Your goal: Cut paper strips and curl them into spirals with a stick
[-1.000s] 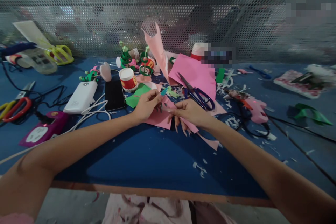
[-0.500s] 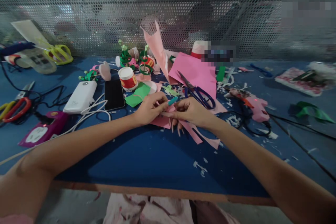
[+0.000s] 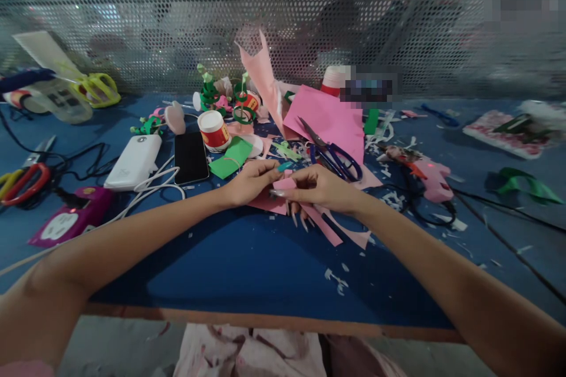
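Near the middle of the table, my right hand (image 3: 325, 188) pinches a small folded piece of pink paper (image 3: 285, 184) between thumb and fingers. Meeting it from the left is my left hand (image 3: 254, 184), its fingers closed at the upper edge of the same piece. A teal tip, apparently a long fingernail, shows at the left fingertips. Under the hands lie a pink sheet and cut pink paper strips (image 3: 327, 228). Blue-handled scissors (image 3: 338, 159) rest just beyond the right hand, partly on a large pink sheet (image 3: 327, 112).
A red-and-white tub (image 3: 214, 131), green paper (image 3: 232, 156), a black phone (image 3: 191, 157) and a white power bank (image 3: 135, 162) stand left. A pink glue gun (image 3: 433, 179) with its cord lies right, among paper scraps. Perforated metal (image 3: 177, 23) rises behind.
The left fingers have shifted slightly left and up, and more of the small pink piece shows between the hands. The right hand stays nearly in place.
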Demonstrator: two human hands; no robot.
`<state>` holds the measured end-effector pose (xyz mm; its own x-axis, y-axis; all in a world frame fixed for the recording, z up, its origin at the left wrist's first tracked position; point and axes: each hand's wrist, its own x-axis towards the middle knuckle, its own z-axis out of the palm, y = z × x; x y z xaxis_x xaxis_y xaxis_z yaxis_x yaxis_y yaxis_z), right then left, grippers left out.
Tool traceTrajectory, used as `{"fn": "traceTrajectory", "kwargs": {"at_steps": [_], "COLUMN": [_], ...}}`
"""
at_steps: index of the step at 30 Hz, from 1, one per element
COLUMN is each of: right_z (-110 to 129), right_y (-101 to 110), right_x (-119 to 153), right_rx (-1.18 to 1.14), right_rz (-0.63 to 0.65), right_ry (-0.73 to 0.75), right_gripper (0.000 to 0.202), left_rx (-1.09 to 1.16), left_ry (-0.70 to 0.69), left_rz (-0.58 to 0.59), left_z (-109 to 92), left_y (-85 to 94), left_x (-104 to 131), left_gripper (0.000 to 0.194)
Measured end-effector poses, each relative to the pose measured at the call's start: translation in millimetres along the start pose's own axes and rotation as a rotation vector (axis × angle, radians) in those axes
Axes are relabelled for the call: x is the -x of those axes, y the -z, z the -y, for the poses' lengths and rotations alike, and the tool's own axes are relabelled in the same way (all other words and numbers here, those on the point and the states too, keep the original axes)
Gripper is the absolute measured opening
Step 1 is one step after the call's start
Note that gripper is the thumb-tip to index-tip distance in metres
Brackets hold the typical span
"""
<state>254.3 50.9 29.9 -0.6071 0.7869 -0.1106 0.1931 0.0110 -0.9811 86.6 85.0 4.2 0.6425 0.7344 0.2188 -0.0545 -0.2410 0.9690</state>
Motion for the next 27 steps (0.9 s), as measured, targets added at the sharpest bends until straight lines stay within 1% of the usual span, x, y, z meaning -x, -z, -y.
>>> {"fn": "traceTrajectory", "kwargs": {"at_steps": [2,3,5,10,12,17,21,22,24,27], "right_z": [1,1,1,1,1,1,-3,-3,-2,0], "right_y": [1,1,1,-2,-3,-5,-5,-5,-8,-12], "right_x": [0,0,0,0,0,-2,-2,-3,-3,-3], "right_rx": [0.021,0.033,0.061,0.084,0.061,0.018,0.002,-0.008,-0.033,-0.047], "right_rz": [-0.027,-0.041,-0.052,-0.036,-0.037,-0.102,-0.091,-0.102,-0.163,-0.270], "right_ry": [0.001,-0.001,-0.009,-0.041,-0.051,-0.008,-0.004,0.003,0.031,0.057], "right_gripper": [0.018,0.018,0.021,0.025,0.028,0.042,0.028,0.028,0.032,0.036], "left_rx": [0.132,0.169,0.178,0.050,-0.007,-0.127,-0.133,-0.117,-0.083,-0.030], "left_ry": [0.042,0.042,0.022,0.019,-0.008,-0.020,-0.028,-0.028,-0.034,-0.050], "left_rz": [-0.020,-0.033,-0.048,0.005,0.004,-0.008,-0.028,-0.029,-0.047,-0.102], "left_z": [3,4,4,0,-2,-2,1,2,3,4], "left_y": [1.2,1.7,2.2,0.3,-0.5,-0.6,0.7,0.9,1.0,0.4], "left_x": [-2,-2,-3,-2,-1,0,-1,-1,-2,-1], "left_gripper": [0.032,0.034,0.039,0.037,0.037,0.035,0.033,0.033,0.034,0.042]}}
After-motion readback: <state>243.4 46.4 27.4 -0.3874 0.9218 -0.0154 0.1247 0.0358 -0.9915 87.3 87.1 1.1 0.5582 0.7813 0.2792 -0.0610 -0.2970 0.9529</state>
